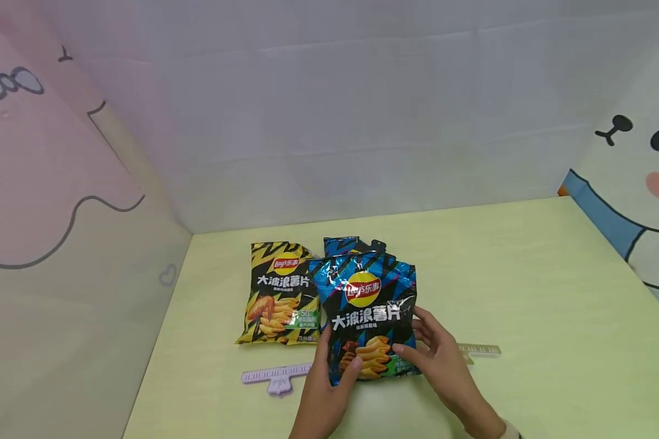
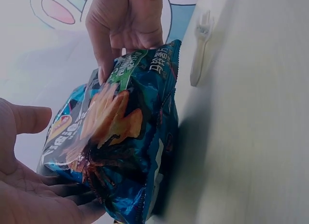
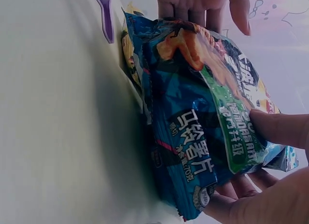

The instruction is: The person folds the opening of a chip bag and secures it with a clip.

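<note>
A blue and black Lay's potato chip bag [image 1: 370, 317] is held up above the table, tilted, its printed front facing me. My right hand [image 1: 442, 360] pinches its lower right side, thumb [image 3: 280, 127] on the front and fingers behind. On the left side, my left hand [image 1: 329, 384] supports the bag with fairly straight fingers [image 2: 72, 190] at its side and back. The left thumb [image 2: 34, 118] stands away from the bag in both wrist views. Behind lies a second blue bag [image 1: 337, 245], mostly hidden, and to the left a yellow chip bag [image 1: 277, 305].
A purple ruler-like clip [image 1: 277, 375] lies front left on the pale yellow table [image 1: 527, 292]. A yellowish clip [image 1: 480, 349] lies right of the hands, partly covered. A small dark object [image 1: 378, 246] is by the rear bag. Cloth walls [image 1: 362, 122] enclose the back and sides.
</note>
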`<state>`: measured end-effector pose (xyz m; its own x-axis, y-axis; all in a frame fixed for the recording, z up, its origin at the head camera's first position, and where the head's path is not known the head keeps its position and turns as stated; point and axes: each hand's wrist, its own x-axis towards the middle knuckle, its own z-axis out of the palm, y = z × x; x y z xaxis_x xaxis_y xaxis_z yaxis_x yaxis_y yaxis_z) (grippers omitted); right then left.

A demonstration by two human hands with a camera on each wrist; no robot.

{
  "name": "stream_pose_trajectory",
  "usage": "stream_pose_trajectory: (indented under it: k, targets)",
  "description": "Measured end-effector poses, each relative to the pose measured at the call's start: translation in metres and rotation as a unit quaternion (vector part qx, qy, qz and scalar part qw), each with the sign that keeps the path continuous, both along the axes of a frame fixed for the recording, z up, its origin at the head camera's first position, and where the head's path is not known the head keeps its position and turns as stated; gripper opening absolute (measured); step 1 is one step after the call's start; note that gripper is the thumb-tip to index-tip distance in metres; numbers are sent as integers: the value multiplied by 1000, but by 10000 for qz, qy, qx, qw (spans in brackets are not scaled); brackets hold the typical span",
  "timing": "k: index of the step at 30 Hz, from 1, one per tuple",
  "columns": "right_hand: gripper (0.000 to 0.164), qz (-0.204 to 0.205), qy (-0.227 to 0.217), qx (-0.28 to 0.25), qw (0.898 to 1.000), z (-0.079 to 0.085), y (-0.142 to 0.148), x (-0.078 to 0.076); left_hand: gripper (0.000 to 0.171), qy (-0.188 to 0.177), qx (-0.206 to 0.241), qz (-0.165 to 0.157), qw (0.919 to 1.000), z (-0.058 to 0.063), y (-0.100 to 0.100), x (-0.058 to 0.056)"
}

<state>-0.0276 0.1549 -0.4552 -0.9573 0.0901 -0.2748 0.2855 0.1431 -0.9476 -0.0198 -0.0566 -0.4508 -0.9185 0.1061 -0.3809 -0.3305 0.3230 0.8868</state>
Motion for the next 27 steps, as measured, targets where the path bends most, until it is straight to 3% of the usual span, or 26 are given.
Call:
stream_pose_trajectory:
  k: [6, 11, 23, 27]
  targets:
    - [74, 13, -77, -85, 9999, -4, -4, 5, 92, -176, 122, -54, 9998, 0, -7, 3]
    - [71, -7, -51, -196, 9998, -7, -8, 9, 94, -104, 215, -158, 9996, 2, -12, 7]
    - [66, 153, -39, -448, 9989, -10, -10, 10, 97, -220, -71, -205, 9995, 3, -20, 7]
    - [65, 138, -99, -489, 9987, -11, -11, 10, 93, -57, -60, -179, 9998, 4, -23, 7]
